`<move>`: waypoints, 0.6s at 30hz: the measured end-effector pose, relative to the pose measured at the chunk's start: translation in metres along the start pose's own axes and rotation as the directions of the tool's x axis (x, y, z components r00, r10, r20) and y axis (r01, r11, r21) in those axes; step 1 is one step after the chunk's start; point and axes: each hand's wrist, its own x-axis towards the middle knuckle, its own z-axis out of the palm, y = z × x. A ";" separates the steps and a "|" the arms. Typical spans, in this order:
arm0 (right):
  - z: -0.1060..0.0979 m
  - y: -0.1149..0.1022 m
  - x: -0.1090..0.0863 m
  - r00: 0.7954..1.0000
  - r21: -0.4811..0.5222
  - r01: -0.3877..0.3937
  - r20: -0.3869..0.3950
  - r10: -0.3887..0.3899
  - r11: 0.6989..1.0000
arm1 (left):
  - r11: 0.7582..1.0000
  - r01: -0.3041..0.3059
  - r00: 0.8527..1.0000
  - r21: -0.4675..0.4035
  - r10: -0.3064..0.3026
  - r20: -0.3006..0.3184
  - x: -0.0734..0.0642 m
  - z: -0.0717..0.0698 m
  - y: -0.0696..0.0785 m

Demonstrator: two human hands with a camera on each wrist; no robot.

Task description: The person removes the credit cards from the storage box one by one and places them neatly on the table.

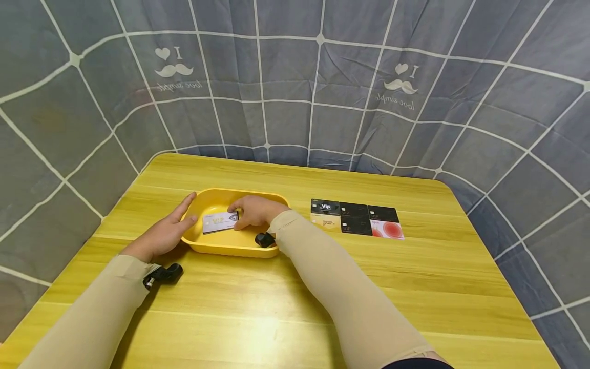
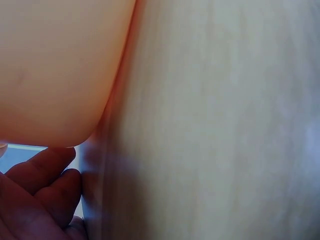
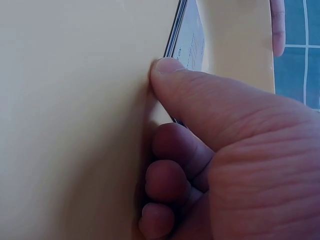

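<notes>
A stack of cards, with a white VIP card on top, lies inside a yellow plastic basin. My right hand reaches into the basin and pinches the stack's right end. In the right wrist view, the thumb presses along the edge of the stacked cards, the other fingers curled beneath. At the basin's left end, my left hand holds the rim, thumb over it and fingers along the outside. The left wrist view shows fingers against the basin's outer wall.
To the basin's right, several cards lie in two rows: a black Vip card, a gold card, other black cards and a white-and-red card. They rest on a wooden table. A grey checked cloth surrounds the table's back and sides.
</notes>
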 end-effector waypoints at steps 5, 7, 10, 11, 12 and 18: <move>0.001 -0.001 -0.001 1.000 -0.007 0.003 -0.004 -0.004 1.000 | 1.000 -0.005 1.000 0.003 0.005 -0.003 0.000 0.000 -0.001; 0.001 0.000 -0.001 1.000 -0.008 0.004 -0.006 -0.004 1.000 | 1.000 -0.009 1.000 0.000 0.009 -0.004 0.000 0.000 -0.001; 0.001 0.000 -0.001 1.000 -0.001 0.003 -0.008 -0.003 1.000 | 1.000 -0.012 1.000 -0.002 0.012 -0.003 -0.001 0.000 -0.001; 0.002 0.000 -0.001 1.000 0.002 0.003 -0.008 -0.003 1.000 | 1.000 -0.013 1.000 -0.002 0.013 -0.003 -0.002 0.000 0.000; 0.002 0.000 0.000 1.000 0.004 0.003 -0.008 -0.003 1.000 | 1.000 -0.013 1.000 -0.001 0.013 -0.003 -0.002 0.000 0.000; 0.000 0.000 -0.001 1.000 0.028 -0.004 -0.005 0.004 1.000 | 1.000 -0.013 1.000 0.004 0.013 -0.006 -0.002 0.001 0.001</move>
